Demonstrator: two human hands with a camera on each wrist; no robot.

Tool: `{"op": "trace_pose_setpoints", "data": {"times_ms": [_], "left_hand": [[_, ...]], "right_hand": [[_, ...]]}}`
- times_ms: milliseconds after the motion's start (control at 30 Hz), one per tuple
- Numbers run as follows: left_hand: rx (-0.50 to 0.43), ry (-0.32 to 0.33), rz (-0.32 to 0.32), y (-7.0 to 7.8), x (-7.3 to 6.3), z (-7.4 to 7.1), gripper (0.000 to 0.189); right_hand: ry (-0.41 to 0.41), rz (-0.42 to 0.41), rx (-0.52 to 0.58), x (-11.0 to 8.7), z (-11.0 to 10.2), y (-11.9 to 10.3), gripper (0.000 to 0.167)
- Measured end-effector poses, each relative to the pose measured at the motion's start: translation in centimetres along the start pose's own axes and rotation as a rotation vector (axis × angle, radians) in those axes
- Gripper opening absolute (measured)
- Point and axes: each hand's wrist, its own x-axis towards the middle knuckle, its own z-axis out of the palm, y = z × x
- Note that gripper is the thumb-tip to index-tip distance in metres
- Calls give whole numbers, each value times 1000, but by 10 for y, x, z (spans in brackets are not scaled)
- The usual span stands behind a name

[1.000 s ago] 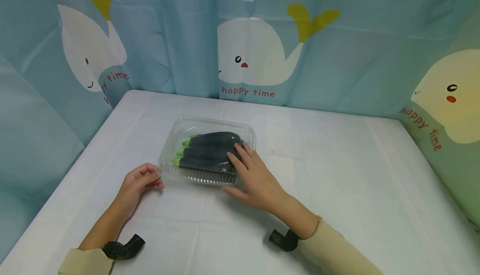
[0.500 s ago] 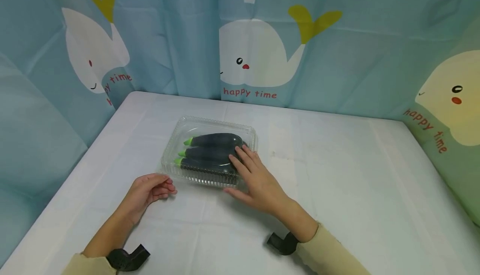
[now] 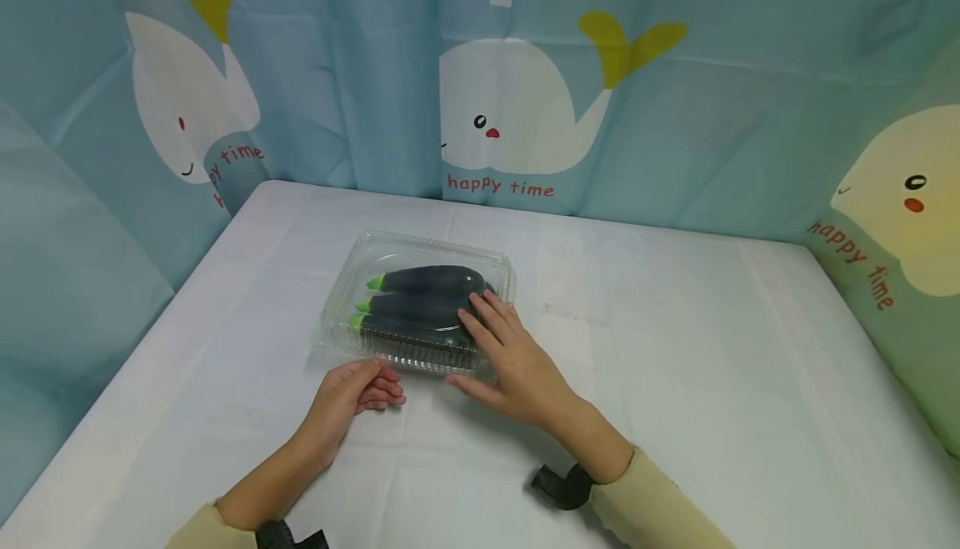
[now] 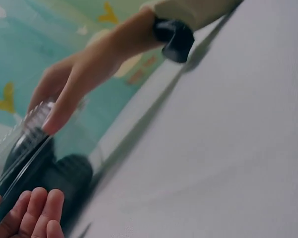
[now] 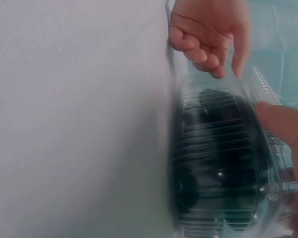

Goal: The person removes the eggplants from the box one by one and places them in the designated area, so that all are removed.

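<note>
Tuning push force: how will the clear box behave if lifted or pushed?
The box probably flexes when pinched: its ribbed, clear walls look like thin plastic. It seems unlikely to roll, sitting low and broad. The eggplants may slide: there's bare space beside them.

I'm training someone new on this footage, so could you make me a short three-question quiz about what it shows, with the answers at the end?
1. Multiple choice: what lies in the clear box?
A) tomatoes
B) eggplants
C) carrots

2. True or false: in the head view, the box sits at the far right of the picture.

3. Short answer: which of the person's hands is spread over the top of the box?

Key:
1. B
2. False; it sits nearer the left edge of the white table.
3. The right hand.
</note>
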Motion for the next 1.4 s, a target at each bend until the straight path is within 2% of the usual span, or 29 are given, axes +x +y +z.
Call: {"op": "trace_pose_setpoints", "data": {"times_ms": [233,467,733,1033,1400], "left_hand": [[-100,23,-54,-3,-1,21,40],[-110,20,-4,-10,-1,40,42],[-157,23,36,-14,0,53,33],[-220,115,51,-17,1,67,20],[-270,152,79,-17,5,78,11]], "right_hand": [[7,12,4,-2,3,-2,70],[-18,21,7,-4,3,-2,74],[-42,14,-23,-4,1,-3,78],[-51,8,-34,-5,1,-3,75],[-22,-2,-82,-2,0,-2,71]]}}
